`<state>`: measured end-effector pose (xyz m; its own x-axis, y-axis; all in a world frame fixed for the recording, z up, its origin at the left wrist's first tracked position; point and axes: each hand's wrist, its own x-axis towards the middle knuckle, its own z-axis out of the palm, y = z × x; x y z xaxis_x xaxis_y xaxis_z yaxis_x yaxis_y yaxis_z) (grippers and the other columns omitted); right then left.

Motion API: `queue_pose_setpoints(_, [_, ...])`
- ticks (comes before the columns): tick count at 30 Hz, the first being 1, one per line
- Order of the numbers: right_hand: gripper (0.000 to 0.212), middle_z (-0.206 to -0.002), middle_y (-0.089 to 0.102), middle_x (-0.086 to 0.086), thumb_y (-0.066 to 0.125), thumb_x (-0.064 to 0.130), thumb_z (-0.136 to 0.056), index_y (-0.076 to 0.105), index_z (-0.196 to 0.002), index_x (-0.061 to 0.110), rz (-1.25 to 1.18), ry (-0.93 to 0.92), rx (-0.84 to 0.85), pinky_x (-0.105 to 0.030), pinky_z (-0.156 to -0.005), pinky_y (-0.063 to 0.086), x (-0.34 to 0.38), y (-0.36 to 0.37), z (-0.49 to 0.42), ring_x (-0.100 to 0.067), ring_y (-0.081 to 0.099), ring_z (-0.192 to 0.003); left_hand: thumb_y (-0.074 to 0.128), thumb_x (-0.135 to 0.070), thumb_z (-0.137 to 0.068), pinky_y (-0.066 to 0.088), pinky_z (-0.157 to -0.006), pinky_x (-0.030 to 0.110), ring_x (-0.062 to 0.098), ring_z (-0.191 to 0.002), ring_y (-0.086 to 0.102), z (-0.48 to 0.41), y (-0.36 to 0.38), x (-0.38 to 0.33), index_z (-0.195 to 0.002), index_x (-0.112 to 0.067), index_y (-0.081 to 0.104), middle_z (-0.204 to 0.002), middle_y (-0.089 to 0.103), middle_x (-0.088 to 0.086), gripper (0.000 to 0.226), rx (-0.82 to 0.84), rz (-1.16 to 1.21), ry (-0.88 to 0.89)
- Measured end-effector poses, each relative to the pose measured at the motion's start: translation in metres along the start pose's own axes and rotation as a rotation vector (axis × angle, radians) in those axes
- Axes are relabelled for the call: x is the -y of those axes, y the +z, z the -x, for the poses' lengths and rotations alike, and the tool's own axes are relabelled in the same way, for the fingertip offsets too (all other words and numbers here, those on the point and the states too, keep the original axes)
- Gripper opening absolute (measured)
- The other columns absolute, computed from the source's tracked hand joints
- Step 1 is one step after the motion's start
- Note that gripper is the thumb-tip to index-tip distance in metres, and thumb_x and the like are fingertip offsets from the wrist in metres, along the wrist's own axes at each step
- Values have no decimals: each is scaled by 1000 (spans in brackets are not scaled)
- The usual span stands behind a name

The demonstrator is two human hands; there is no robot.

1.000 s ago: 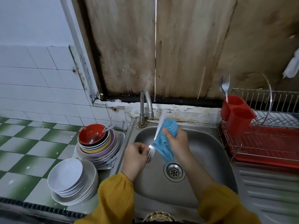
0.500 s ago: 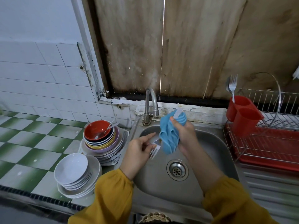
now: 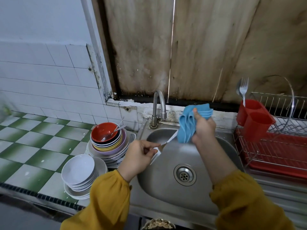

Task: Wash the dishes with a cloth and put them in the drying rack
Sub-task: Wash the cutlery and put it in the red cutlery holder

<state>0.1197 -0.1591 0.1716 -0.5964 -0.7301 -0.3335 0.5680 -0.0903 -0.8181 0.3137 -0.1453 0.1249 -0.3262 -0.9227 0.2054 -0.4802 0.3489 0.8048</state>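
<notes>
- Our left hand (image 3: pixel 141 156) pinches the near end of a thin shiny metal utensil (image 3: pixel 169 139) between the thumb and fingers. It is too blurry for us to tell if it is a fork or a spoon.
- Our right hand (image 3: pixel 202 128) squeezes a soft blue cloth (image 3: pixel 186 125). The cloth is bunched round the far end of the utensil.
- We hold the utensil over the round steel sink (image 3: pixel 166 193). Its long way runs from near and left, at the left hand, to far and right, into the cloth.
- We think this step is wiping. The cloth can slide along that line.
- The red plastic cutlery holder (image 3: pixel 257 122) is on the far right, in the wire drying rack (image 3: pixel 274 156) with its red tray. A silver fork (image 3: pixel 243 90) stands in it.
- The right hand is nearer the holder, but it is full of cloth. So we think the left hand must reach across the sink, or pass the utensil over.
- On the left wait a stack of coloured bowls (image 3: pixel 108 143) and a stack of white bowls (image 3: pixel 78 170).
</notes>
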Motion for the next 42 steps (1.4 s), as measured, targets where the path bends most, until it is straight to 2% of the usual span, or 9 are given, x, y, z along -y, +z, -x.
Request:
queue_pose_setpoints(10, [8,-85,70,-8,69,7,-88,62,-89,10,217,-32,200,-32,-59,59,-24,-6,12,-20,70,-68,66,-1,-89,44,-59,8,-5,-59,57,-5,-3,7,-104,-12,76,-73,67,-8,21,-57,1,-34])
queue_pose_setpoints(16, [15,-87,68,-4,72,9,-85,60,-85,18,498,-250,322,-31,-69,58,-16,-14,9,-21,68,-80,68,-3,-87,52,-67,19,1,-68,62,-19,-16,17,-113,-16,68,-80,69,3,29,-376,148,-99])
queue_pose_setpoints(18, [22,-86,65,0,74,8,-83,57,-83,23,540,-412,290,-32,-75,55,-23,-14,14,-19,65,-82,70,-15,-88,51,-83,24,7,-93,62,-22,-14,17,-133,-13,53,-99,65,7,48,-442,195,-233])
queue_pose_setpoints(21, [31,-79,60,6,75,5,-81,51,-78,25,604,-645,340,-20,-68,51,-34,-14,24,-1,60,-73,58,-41,-94,41,-106,46,31,-126,49,-24,-6,8,-143,-6,39,-137,51,12,63,-270,343,-552])
queue_pose_setpoints(24, [43,-78,61,15,74,-3,-79,51,-73,32,697,-798,471,-6,-60,45,-49,-21,28,12,60,-73,45,-48,-99,42,-97,41,23,-106,59,-28,-8,-11,-135,-3,48,-123,65,10,58,-80,573,-703])
queue_pose_setpoints(29, [22,-100,64,9,57,5,-74,59,-89,21,712,-1072,752,-23,-80,56,-69,-36,27,-4,63,-100,60,-32,-95,45,-82,37,22,-90,65,-40,-17,-21,-90,-9,67,-95,75,6,25,-88,779,-671])
queue_pose_setpoints(34, [44,-117,63,23,79,5,-68,69,-103,28,878,-963,1026,-25,-87,53,-49,-48,19,-7,61,-110,55,2,-94,58,-56,28,16,-64,70,-39,-5,-19,-94,2,60,-85,70,12,5,-239,987,-663])
queue_pose_setpoints(37, [51,-105,72,18,79,-8,-69,75,-92,37,822,-675,900,-23,-79,56,-16,-50,18,-9,66,-103,51,6,-95,58,-52,27,20,-63,66,-33,-3,-22,-86,0,58,-81,66,12,13,-338,1059,-634])
queue_pose_setpoints(42, [16,-97,72,-1,69,6,-84,67,-92,19,311,-437,389,-36,-81,57,10,-31,10,-21,70,-94,51,3,-96,57,-54,22,11,-54,63,-26,5,-30,-109,1,62,-78,67,7,17,-253,857,-453])
